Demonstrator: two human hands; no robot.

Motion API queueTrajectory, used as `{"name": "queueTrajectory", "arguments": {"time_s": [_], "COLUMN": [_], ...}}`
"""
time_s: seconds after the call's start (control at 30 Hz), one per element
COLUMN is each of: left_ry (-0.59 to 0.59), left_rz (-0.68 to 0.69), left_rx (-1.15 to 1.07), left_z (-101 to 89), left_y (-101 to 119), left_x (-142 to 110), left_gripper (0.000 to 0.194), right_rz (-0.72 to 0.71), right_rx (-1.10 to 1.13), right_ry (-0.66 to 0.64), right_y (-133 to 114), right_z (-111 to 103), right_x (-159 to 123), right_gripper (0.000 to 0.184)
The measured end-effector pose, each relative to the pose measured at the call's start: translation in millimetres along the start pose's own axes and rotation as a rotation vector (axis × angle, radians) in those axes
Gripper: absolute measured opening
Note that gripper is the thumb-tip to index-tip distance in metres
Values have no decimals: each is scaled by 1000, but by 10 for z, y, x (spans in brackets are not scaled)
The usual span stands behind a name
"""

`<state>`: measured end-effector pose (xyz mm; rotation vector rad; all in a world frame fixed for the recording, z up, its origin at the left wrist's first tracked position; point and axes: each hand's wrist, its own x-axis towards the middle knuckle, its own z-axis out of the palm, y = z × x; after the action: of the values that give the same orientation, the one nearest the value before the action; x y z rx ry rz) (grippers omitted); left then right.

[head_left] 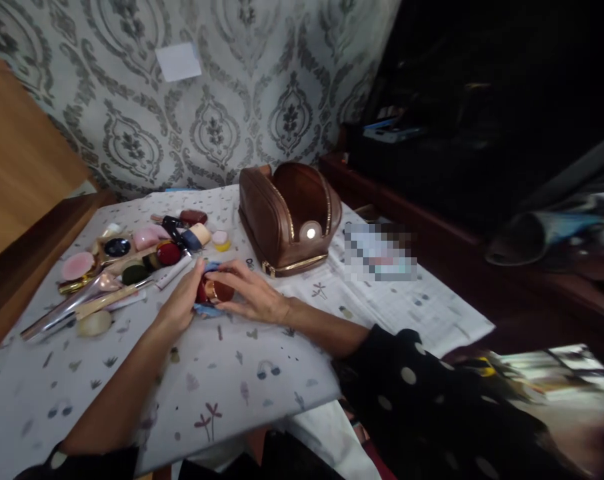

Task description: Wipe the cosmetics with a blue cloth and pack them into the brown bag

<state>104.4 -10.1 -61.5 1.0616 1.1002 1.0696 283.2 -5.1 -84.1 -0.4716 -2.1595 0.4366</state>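
Note:
My left hand point(181, 307) is closed around the left side of a small round red and copper-coloured container point(216, 292). A piece of blue cloth point(208, 310) shows between this container and my fingers, above and below it. From the right, my right hand point(255, 293) curls its fingers over the same container, partly hiding it. Just beyond my left hand lies a pile of cosmetics, with a pink compact point(78, 266), a dark red round item point(169, 253) and a silvery pink tube point(69, 308). Behind my right hand stands a brown makeup bag point(267, 220), unzipped at the top.
A white printed cloth point(217, 393) covers the table. To the bag's right lies a pixelated item point(381, 252). A wooden panel point(27, 153) rises at left, a patterned wall behind. Dark furniture point(457, 280) borders the right side, with a blurred rolled object point(519, 237) on it.

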Motion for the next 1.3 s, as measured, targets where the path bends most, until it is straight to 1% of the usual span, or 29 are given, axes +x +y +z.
{"name": "queueTrajectory", "arguments": {"time_s": [0.07, 0.13, 0.2, 0.3, 0.37, 0.5, 0.6, 0.7, 0.8, 0.9, 0.97, 1.03, 1.1, 1.17, 1.3], "left_ry": [-3, 17, 68, 161, 195, 260, 304, 367, 404, 406, 417, 399, 369, 341, 299], "left_rz": [-44, -41, 27, 225, 309, 370, 403, 356, 319, 288, 193, 110, 131, 199, 259], "left_rx": [-12, 30, 142, 413, 558, 724, 730, 577, 432, 372, 354, 354, 396, 470, 585], "left_z": [14, 9, -21, -86, -116, -124, -122, -132, -131, -97, -73, -70, -89, -117, -143], "left_y": [9, 22, 37, 64, 87, 136, 161, 169, 172, 160, 130, 87, 44, 16, 5], "left_x": [-2, 0, 3, 3, 0, -9, -6, 8, 21, 10, -3, -5, 11, 35, 70], "left_gripper": [56, 58, 57, 56, 57, 56, 53, 51, 51, 52, 52, 52, 51, 50, 48], "right_rz": [-30, -35, -26, -2, 27, 94, 105, 91, 83, 48, 41, 77, 144, 212, 316], "right_rx": [-61, -130, -204, -307, -355, -394, -372, -288, -171, -82, -60, -45, -16, 22, 24], "right_ry": [-22, -49, -74, -128, -173, -225, -215, -138, -8, 155, 273, 378, 467, 543, 651], "right_y": [-10, -23, -43, -79, -103, -148, -191, -251, -316, -377, -403, -399, -352, -258, -19], "right_z": [-9, -15, -13, -5, -2, -10, -38, -103, -240, -476, -675, -876, -1051, -1190, -1389], "right_x": [6, 9, 9, 12, 19, 42, 64, 100, 168, 273, 349, 414, 456, 472, 454], "right_gripper": [49, 50, 49, 47, 47, 48, 46, 48, 53, 52, 49, 48, 47, 48, 51]}}
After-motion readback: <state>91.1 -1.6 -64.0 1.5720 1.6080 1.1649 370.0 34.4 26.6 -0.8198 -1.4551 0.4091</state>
